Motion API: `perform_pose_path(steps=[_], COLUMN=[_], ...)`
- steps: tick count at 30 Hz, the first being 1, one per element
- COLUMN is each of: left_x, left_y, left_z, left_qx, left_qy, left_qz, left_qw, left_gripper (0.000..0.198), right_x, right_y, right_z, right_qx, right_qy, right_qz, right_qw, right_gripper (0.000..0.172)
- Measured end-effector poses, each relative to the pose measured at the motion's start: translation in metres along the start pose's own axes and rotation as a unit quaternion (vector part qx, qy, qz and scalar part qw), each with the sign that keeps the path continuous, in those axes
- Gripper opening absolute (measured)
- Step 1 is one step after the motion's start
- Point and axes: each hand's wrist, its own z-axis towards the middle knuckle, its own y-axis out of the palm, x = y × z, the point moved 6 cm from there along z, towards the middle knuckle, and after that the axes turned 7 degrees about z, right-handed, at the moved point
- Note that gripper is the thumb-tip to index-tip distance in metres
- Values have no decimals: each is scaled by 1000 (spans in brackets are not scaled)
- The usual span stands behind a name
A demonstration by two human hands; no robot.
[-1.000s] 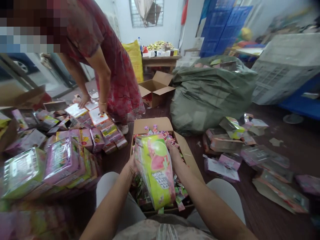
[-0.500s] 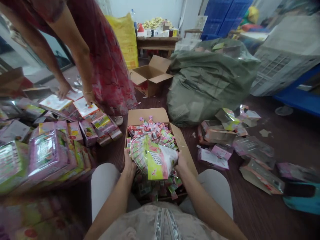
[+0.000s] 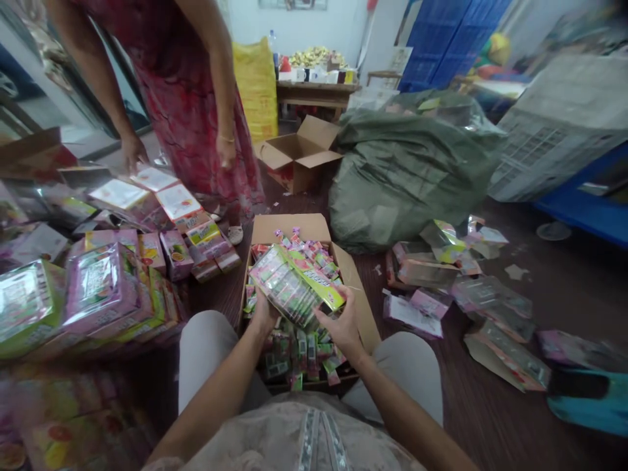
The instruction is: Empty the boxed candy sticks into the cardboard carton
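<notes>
Between my hands is a candy display box, tilted, with rows of green-wrapped pieces showing and a green-pink printed panel along its upper right side. My left hand is closed on its lower left side. At its right end my right hand grips it, thumb toward me and fingers round the printed panel. Directly underneath stands an open cardboard carton between my knees, filled with loose wrapped candies in pink, green and orange. The held box hides the middle of that heap.
Stacked candy boxes crowd my left, where a co-worker in a red dress stands. A large green sack and an open carton are ahead. Torn, flattened boxes lie on the floor to my right.
The candy box has turned in my hands, so its rows of pieces now face me and the printed panel lies at the upper right. The co-worker has straightened, lifting one hand off the boxes.
</notes>
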Motion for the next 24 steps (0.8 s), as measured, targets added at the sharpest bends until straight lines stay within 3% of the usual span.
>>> perform_pose_path(steps=[2, 4, 9, 12, 17, 22, 24], left_x=[21, 44, 77, 81, 77, 76, 72], left_y=[6, 13, 42, 56, 62, 72, 66], left_z=[-3, -2, 9, 19, 32, 36, 41], left_qx=[-19, -40, -117, -146, -128, -158, -121], left_qy=[-3, -8, 21, 50, 25, 13, -5], left_qz=[13, 22, 70, 101, 108, 93, 77], left_qw=[1000, 999, 990, 983, 986, 983, 990], left_gripper=[84, 83, 63, 50, 37, 47, 47], right_x=[-13, -20, -19, -16, -31, -65, -75], right_y=[-5, -9, -11, -11, -13, -19, -12], right_z=[-5, -20, -56, -63, -57, -25, -6], right_qx=[2, -2, 16, 47, 54, 74, 49], right_qy=[-31, -40, -8, -3, -32, -49, -49], right_qz=[-10, -24, -56, -81, -90, -96, -95], right_qw=[999, 999, 998, 996, 994, 991, 993], right_gripper=[69, 72, 86, 94, 96, 89, 83])
